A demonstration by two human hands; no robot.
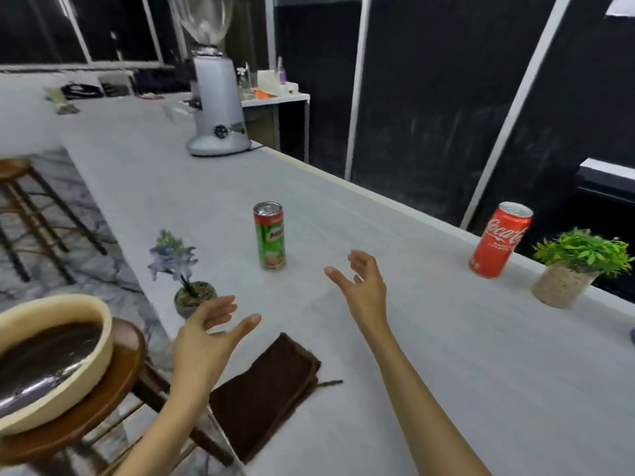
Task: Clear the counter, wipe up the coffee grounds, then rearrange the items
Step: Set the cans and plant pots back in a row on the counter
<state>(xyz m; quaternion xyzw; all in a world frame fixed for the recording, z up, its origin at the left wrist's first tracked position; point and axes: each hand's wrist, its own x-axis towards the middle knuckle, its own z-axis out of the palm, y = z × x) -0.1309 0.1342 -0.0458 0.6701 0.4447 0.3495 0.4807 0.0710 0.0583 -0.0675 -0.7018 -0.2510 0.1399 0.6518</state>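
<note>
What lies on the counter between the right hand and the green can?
Nothing. In the head view, only bare counter shows between the right hand and the green can.

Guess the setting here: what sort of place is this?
Probably a café or coffee bar, possibly a mock-up: a coffee grinder with a clear hopper stands on a long pale counter, with wooden bar stools alongside.
</note>
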